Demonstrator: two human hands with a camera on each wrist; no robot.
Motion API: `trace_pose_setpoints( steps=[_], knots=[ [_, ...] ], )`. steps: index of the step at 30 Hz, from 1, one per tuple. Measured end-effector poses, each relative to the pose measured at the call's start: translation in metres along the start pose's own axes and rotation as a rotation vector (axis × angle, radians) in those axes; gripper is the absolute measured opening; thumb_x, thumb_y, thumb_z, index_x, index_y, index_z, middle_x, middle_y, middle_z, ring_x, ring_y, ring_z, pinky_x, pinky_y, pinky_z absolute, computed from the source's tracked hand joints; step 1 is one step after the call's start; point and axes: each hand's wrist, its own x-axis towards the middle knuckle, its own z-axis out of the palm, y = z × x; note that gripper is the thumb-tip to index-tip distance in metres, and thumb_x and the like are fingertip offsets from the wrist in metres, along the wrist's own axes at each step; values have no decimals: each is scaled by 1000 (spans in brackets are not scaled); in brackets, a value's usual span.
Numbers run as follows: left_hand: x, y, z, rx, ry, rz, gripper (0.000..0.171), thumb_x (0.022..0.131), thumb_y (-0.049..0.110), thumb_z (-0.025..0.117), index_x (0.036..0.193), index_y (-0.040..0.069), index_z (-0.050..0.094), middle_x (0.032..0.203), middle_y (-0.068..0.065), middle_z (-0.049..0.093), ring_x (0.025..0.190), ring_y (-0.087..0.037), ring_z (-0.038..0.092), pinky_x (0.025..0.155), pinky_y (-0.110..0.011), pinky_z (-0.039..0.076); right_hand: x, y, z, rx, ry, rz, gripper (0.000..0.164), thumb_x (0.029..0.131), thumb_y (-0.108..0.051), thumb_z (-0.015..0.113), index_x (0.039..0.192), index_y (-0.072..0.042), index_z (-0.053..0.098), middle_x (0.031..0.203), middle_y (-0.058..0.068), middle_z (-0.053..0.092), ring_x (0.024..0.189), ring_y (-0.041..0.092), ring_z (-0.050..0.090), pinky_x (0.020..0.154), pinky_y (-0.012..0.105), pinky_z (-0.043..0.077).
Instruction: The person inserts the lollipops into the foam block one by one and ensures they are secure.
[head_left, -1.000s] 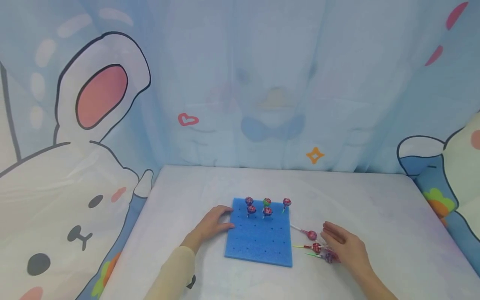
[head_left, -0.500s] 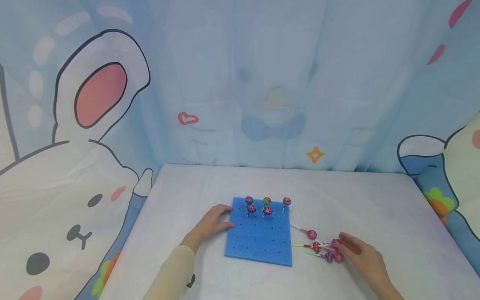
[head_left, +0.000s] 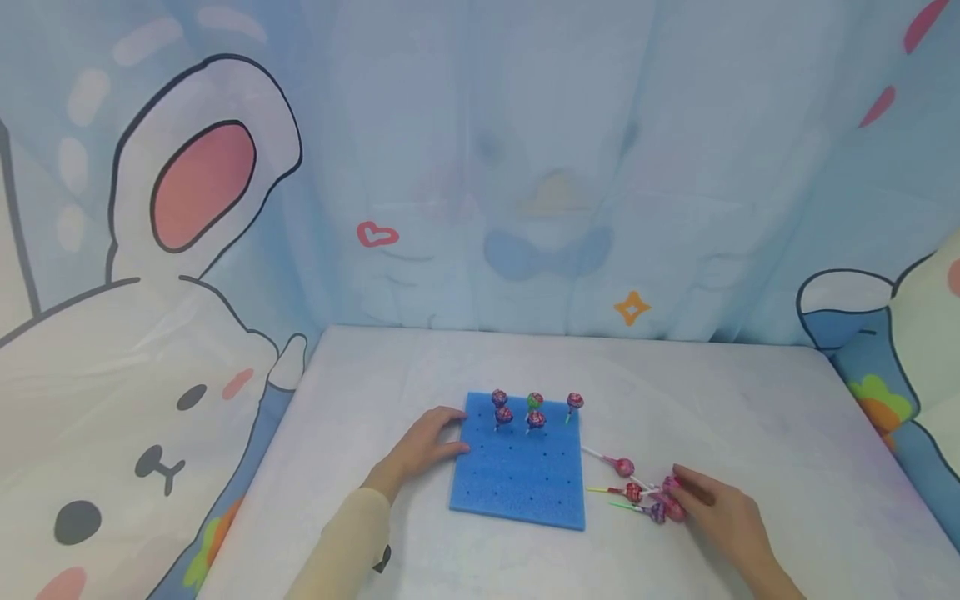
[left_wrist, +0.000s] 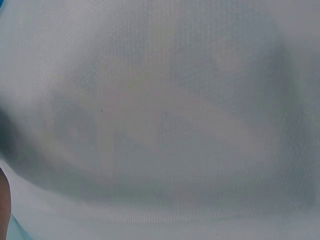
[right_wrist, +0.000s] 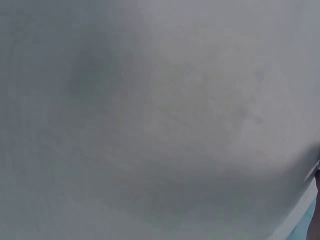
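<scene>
Blue board: lies flat on the desk, with five lollipops standing in its far part and free holes across the nearer part.
Left hand: at the board's left edge, thumb and fingertips spread apart along it, seemingly steadying it.
Loose lollipops: right of the board, some overlapping; one pink on a white stick lies nearest its edge, and a red one on a yellow stick points toward it.
Right hand: thumb and forefinger close about a pink lollipop head; the grip is narrow, but whether it pinches the candy I cannot tell.
Picking up: looks like the step in hand, choosing a sixth lollipop.
Free hole: the next move seems to call for a firm pinch, lifting clear of the crossed sticks, then aiming the stick tip downward.
Wrist views: neither shows the grip clearly.
</scene>
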Motion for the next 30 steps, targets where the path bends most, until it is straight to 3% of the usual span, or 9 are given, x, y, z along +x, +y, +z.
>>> trace_pose_setpoints(
  steps=[7, 10, 21, 30],
  knots=[
    [0, 1, 0, 18, 37, 57, 55, 92, 38, 68, 135, 7, 54, 135, -11, 56, 129, -31, 48, 110, -48, 37, 7, -2, -6, -79, 5, -103, 41, 88, -18, 72, 123, 2, 64, 118, 24, 65, 110, 47, 58, 89, 62, 49],
    [0, 2, 0, 22, 30, 40, 55, 92, 38, 68, 136, 8, 54, 136, -10, 55, 130, -30, 47, 111, -47, 37, 8, -2, -7, -83, 15, -127, 39, 87, -16, 73, 121, 2, 65, 115, 25, 66, 108, 47, 60, 87, 61, 50],
    [2, 2, -3, 1, -15, -34, 56, 91, 38, 69, 138, 14, 52, 140, -5, 53, 135, -24, 43, 114, -42, 33, 7, -4, 3, 55, 152, -106, 42, 89, -8, 70, 127, 5, 56, 124, 29, 58, 108, 45, 61, 86, 55, 53],
    [-1, 5, -2, -4, -24, -46, 56, 91, 38, 68, 139, 15, 52, 141, -5, 52, 136, -24, 41, 115, -43, 32, 13, -15, 5, 177, 195, -8, 44, 93, -12, 66, 134, -1, 53, 132, 24, 56, 119, 43, 55, 96, 57, 47]
  ],
)
